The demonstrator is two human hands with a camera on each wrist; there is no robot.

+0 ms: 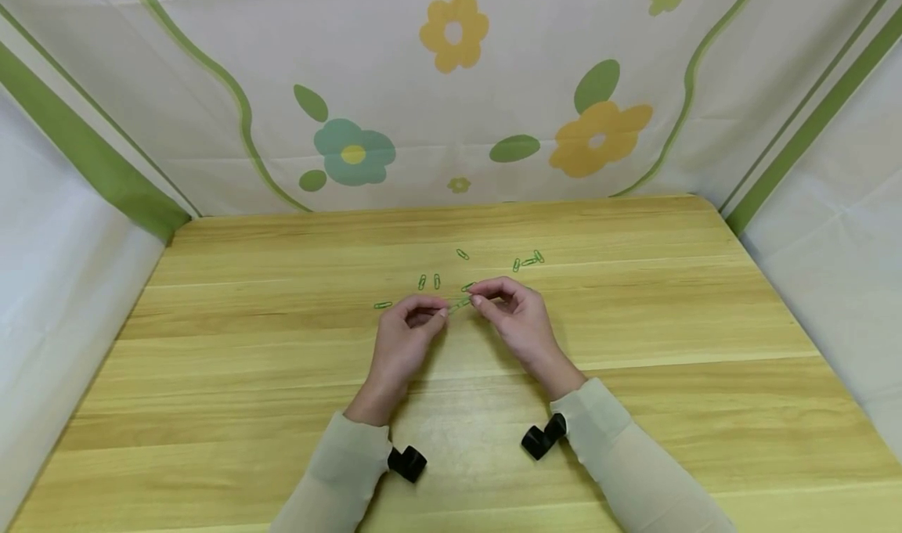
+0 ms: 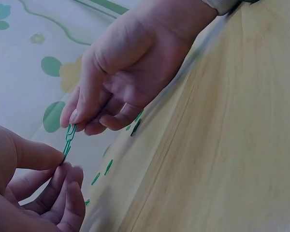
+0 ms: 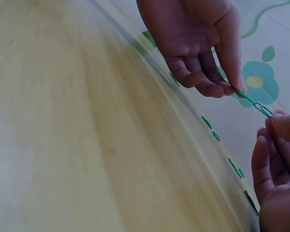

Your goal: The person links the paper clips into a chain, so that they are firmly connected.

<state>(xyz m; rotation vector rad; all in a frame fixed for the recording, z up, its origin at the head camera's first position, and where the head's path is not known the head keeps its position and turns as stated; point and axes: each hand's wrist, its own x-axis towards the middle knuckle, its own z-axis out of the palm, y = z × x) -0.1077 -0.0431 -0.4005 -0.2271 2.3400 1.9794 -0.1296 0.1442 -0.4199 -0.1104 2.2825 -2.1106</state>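
Note:
Two green paper clips are linked end to end in the air between the hands. My left hand (image 1: 403, 336) pinches one clip (image 2: 66, 147) between thumb and forefinger. The other clip (image 2: 71, 129) is pinched at its far end by my right hand (image 1: 523, 328). Seen from the right wrist, the linked clips (image 3: 263, 109) form a short straight line, with their outer ends covered by fingertips. Another loose green paper clip (image 1: 468, 287) lies just beyond my right fingertips in the head view.
More green paper clips lie on the wooden table (image 1: 282, 408): one clip (image 1: 383, 305) left of the hands, a pair with its right clip (image 1: 437, 281) upright in view, one clip (image 1: 462, 253) farther back, and a small group (image 1: 528, 261) at right. A flowered curtain (image 1: 451, 110) hangs behind.

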